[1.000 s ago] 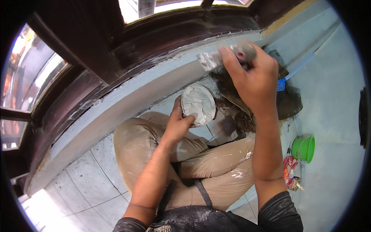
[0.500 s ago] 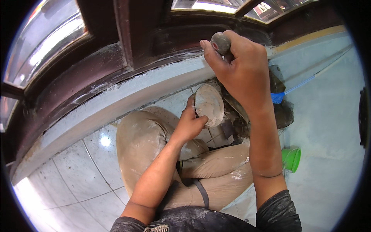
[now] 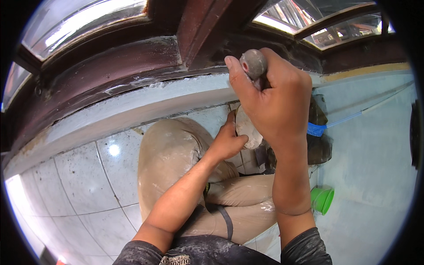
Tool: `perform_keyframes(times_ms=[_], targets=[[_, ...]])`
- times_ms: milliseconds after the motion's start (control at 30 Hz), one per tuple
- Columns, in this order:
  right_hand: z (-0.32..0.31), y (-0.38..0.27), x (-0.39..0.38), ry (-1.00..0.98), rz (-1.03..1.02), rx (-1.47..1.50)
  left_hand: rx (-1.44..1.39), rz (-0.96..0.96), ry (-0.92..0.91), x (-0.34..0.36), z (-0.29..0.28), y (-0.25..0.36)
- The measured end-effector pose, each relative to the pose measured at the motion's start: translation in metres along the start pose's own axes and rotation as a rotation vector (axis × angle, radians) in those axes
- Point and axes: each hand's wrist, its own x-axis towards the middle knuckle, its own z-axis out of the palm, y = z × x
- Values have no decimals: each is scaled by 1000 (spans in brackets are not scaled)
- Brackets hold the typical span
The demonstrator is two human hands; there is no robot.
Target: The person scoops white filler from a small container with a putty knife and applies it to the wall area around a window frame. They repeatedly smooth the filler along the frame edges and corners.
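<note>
My right hand (image 3: 280,97) is raised in front of the wall ledge, its fingers wrapped round a tool with a rounded grey handle (image 3: 255,63). Only the butt of that handle shows; the working end is hidden beneath the hand. Lower and to the left, my left hand (image 3: 229,142) grips the rim of a round tub of pale paste (image 3: 248,133), thumb over the near edge. Part of the tub is covered by my right hand. White smears mark the tan trousers (image 3: 172,145) on my folded legs.
A pale ledge (image 3: 132,99) runs below dark brown wooden window frames (image 3: 132,57). At right, against the light blue wall (image 3: 366,168), are a green bucket (image 3: 323,199), a blue piece on a thin stick (image 3: 316,129) and dark sheet-like material (image 3: 320,150). White tiles (image 3: 79,176) cover the floor.
The view has shifted, so the window frames sit further right. My right hand is lower in the picture and now covers part of the tub. Both hands keep their grips.
</note>
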Motion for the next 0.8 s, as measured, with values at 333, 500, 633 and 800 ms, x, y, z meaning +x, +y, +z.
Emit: perform_keyframes(times_ms=[333, 500, 633, 800], targets=[[-90, 41, -87, 317, 675, 610, -217, -22, 39, -12, 7, 30], [-116, 51, -185, 346, 660, 311, -336, -167, 17, -14, 5, 46], [-120, 42, -257, -58, 343, -17, -383, -218, -43, -16, 7, 52], [-134, 32, -309, -214, 224, 27, -493, -269, -68, -18, 5, 52]])
